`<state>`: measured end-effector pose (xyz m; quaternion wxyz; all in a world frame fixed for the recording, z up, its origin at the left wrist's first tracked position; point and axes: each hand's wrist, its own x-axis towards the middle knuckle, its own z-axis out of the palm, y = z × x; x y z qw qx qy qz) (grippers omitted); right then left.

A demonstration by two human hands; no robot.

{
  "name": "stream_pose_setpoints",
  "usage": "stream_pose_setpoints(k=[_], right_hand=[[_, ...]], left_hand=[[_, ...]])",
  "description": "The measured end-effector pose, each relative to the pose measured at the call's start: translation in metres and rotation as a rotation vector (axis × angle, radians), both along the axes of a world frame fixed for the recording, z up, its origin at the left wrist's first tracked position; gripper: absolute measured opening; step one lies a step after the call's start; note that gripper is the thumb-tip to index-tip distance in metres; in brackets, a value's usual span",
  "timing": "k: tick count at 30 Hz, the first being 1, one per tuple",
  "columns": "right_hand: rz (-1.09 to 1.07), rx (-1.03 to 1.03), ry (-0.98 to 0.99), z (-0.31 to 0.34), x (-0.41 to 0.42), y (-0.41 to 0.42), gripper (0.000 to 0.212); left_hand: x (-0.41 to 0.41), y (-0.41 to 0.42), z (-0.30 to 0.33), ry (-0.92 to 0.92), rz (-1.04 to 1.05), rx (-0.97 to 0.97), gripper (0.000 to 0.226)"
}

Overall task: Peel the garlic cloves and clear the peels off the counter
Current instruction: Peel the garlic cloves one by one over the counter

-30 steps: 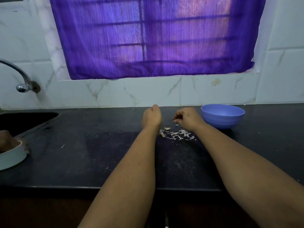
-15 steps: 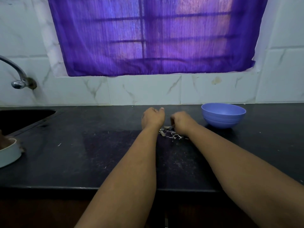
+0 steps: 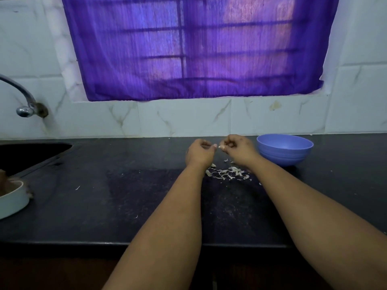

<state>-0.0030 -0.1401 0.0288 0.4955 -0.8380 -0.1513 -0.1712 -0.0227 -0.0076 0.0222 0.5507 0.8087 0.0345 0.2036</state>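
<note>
Garlic clove (image 3: 221, 146): a small pale piece is pinched at the fingertips of the right hand (image 3: 237, 150), raised above the counter (image 3: 125, 195) and just left of the blue bowl (image 3: 285, 149).

Head view, hands. The right hand has its fingers curled in, nipping the clove between thumb and fingertips. The left hand (image 3: 200, 152) is also curled, its fingertips meeting the clove from the other side; whether it grips the clove itself or a flap of skin is too small to tell. Both hands hover close together, well back on the counter near the wall.

Head view, peels. A loose scatter of garlic peels (image 3: 228, 173) lies on the counter directly below and in front of the hands. A few stray flakes sit further out toward the front edge and the left.

Risks, as judged:
- The clove is small and held only at the fingertips; a hard pull on the skin could flick it out of the pinch onto the counter or floor.
- Peels are light; a fast arm sweep could push them off the front edge instead of gathering them.
- Stray flakes may be missed during clearing.

Containers. The blue bowl stands upright just right of the hands; its visible inner wall shows nothing, and the bottom is hidden. A white dish (image 3: 12, 200) sits at the left edge beside the sink (image 3: 31, 152), holding something brown that cannot be identified.
</note>
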Motion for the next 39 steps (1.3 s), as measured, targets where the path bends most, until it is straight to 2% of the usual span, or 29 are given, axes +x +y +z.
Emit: stream_pose_setpoints(k=[3, 6, 9, 16, 29, 39], right_hand=[[0.14, 0.282, 0.181, 0.002, -0.008, -0.008, 0.024], [0.202, 0.423, 0.216, 0.007, -0.011, -0.005, 0.015], [0.254, 0.549, 0.243, 0.009, -0.013, 0.001, 0.008], [0.271, 0.541, 0.176, 0.013, -0.017, 0.0, 0.009], [0.29, 0.655, 0.231, 0.016, -0.022, 0.0, 0.01], [0.358, 0.798, 0.314, 0.018, -0.023, -0.002, 0.009]], left_hand=[[-0.003, -0.008, 0.0, -0.063, -0.095, -0.047, 0.012], [-0.004, -0.011, 0.003, -0.115, -0.177, -0.227, 0.016], [-0.005, -0.009, 0.006, -0.133, -0.235, -0.415, 0.007], [-0.009, -0.01, 0.011, -0.111, -0.316, -0.577, 0.005], [-0.004, -0.011, 0.008, -0.239, -0.232, -0.312, 0.015], [-0.005, -0.008, 0.008, -0.288, -0.261, -0.306, 0.017]])
